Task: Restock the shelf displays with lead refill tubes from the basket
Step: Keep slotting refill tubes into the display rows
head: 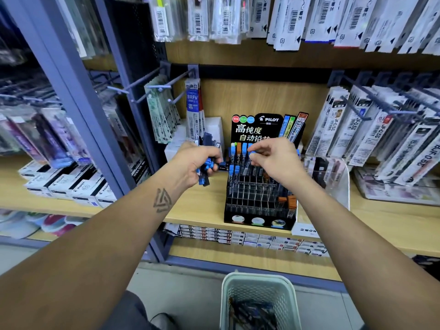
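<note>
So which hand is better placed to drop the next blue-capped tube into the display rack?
Right. The right hand already pinches a blue-capped tube directly over the display rack slots. The left hand sits beside the rack, its fingers full with a bundle of tubes.

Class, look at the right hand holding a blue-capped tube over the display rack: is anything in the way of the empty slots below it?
Nothing visible blocks it. The right hand pinches a blue-capped tube above the rack, whose middle slots stand open.
</note>
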`<control>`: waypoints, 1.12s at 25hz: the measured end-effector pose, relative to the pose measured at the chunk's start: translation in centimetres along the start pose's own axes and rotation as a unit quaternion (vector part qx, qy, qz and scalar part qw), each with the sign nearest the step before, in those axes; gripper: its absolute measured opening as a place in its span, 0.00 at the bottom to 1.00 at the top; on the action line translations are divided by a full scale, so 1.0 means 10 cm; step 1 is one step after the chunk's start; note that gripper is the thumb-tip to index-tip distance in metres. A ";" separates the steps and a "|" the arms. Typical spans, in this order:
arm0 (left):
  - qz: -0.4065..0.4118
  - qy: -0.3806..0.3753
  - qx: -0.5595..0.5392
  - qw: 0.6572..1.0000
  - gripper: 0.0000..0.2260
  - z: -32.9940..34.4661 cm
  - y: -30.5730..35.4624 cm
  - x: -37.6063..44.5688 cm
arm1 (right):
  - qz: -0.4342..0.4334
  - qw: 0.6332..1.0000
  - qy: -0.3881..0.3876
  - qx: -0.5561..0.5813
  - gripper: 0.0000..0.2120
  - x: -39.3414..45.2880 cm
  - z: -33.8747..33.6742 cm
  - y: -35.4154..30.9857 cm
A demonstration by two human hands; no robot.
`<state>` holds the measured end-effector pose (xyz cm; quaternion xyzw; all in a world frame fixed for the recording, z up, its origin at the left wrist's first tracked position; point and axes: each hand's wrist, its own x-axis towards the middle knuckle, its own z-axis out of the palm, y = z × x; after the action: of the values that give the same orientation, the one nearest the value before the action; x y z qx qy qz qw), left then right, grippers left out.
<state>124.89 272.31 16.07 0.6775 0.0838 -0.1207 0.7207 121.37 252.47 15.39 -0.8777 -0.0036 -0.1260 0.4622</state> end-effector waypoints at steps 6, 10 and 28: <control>-0.012 -0.008 0.000 1.000 0.06 0.04 0.02 -0.05 | -0.037 0.997 0.004 -0.061 0.05 -0.02 0.15 0.05; -0.021 -0.021 0.001 1.000 0.06 0.05 0.01 -0.07 | -0.049 0.997 0.013 -0.064 0.06 -0.05 0.22 0.04; -0.046 -0.057 -0.061 0.995 0.03 0.15 -0.03 -0.16 | -0.072 0.995 -0.001 -0.075 0.06 -0.05 0.21 0.06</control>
<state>123.27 270.91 16.36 0.6197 0.0809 -0.1869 0.7579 121.45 253.90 13.62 -0.9077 -0.0574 -0.1576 0.3845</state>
